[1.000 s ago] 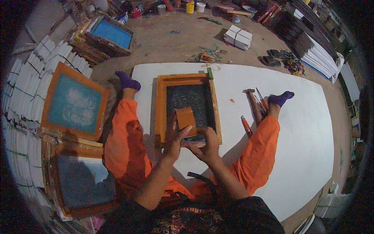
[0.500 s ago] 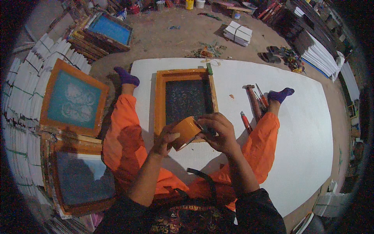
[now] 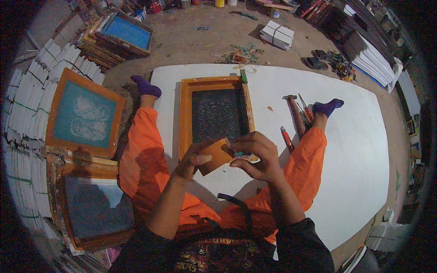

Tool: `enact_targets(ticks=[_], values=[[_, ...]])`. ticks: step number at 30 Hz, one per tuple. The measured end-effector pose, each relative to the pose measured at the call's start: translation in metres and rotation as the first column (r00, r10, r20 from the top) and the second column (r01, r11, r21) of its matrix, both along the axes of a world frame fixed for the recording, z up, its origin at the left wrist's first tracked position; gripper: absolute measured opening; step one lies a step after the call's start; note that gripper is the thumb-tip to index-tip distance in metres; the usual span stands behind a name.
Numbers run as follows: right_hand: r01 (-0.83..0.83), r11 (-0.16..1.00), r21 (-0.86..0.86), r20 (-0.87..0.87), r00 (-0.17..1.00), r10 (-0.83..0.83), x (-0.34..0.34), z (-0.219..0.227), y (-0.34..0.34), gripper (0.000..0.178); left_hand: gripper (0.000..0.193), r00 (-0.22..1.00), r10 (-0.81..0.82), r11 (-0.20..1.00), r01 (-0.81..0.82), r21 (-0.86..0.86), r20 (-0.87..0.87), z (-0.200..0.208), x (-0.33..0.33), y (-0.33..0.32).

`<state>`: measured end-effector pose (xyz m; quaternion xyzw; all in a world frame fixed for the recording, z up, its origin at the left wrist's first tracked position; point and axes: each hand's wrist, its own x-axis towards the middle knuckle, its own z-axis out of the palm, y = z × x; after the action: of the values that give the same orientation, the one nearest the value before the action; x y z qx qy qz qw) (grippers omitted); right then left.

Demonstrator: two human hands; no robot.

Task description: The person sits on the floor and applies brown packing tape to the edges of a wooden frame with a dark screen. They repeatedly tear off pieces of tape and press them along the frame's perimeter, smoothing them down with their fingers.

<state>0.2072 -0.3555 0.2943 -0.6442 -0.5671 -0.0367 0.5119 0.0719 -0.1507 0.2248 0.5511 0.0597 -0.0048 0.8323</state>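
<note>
A wide orange-brown roll (image 3: 215, 158), which looks like packing tape, is held above the near end of a wooden screen-printing frame. My left hand (image 3: 193, 160) is closed round its left side, thumb across the front. At its right edge is my right hand (image 3: 257, 154), index finger and thumb curled to the rim; what lies between these fingertips is hard to make out. The wooden frame (image 3: 185, 116) has a dark mesh (image 3: 218, 113) with faint round patterns and lies on a white board (image 3: 350, 164) between my legs. Something green (image 3: 243, 76) sits at its far right corner.
Right of the frame lie a red-handled cutter (image 3: 287, 138), a hammer (image 3: 297, 118) and slim tools (image 3: 306, 111), beside my right foot (image 3: 327, 107). Other screen frames (image 3: 86, 113) and paper stacks (image 3: 27, 113) line the left. Tied papers (image 3: 277, 35) and sandals (image 3: 316, 62) are beyond the board.
The roll has turned, showing a flatter side toward me. My right thumb has moved down and away from the fingers, while my left hand keeps its hold.
</note>
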Motion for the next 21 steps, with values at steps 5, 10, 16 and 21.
enact_targets(ticks=[5, 10, 16, 21], values=[[-0.091, 0.977, -0.193, -0.217, 0.975, 0.048, 0.020, -0.006, -0.007, 0.025, 0.076, 0.996, -0.053, 0.994, 0.060, 0.095, -0.065, 0.034, 0.002, -0.002], [-0.205, 0.937, -0.281, -0.252, 0.958, 0.134, 0.019, -0.002, 0.004, 0.022, 0.078, 0.979, -0.179, 0.983, 0.181, 0.008, -0.097, 0.012, -0.002, 0.007], [-0.214, 0.951, -0.222, -0.263, 0.953, 0.153, 0.016, -0.007, 0.008, 0.017, 0.078, 0.980, -0.196, 0.980, 0.197, 0.008, -0.044, -0.001, -0.002, 0.007], [-0.213, 0.968, -0.133, -0.332, 0.930, 0.159, 0.017, -0.017, 0.007, 0.014, 0.077, 0.976, -0.210, 0.978, 0.209, -0.022, -0.051, 0.001, -0.002, 0.006]])
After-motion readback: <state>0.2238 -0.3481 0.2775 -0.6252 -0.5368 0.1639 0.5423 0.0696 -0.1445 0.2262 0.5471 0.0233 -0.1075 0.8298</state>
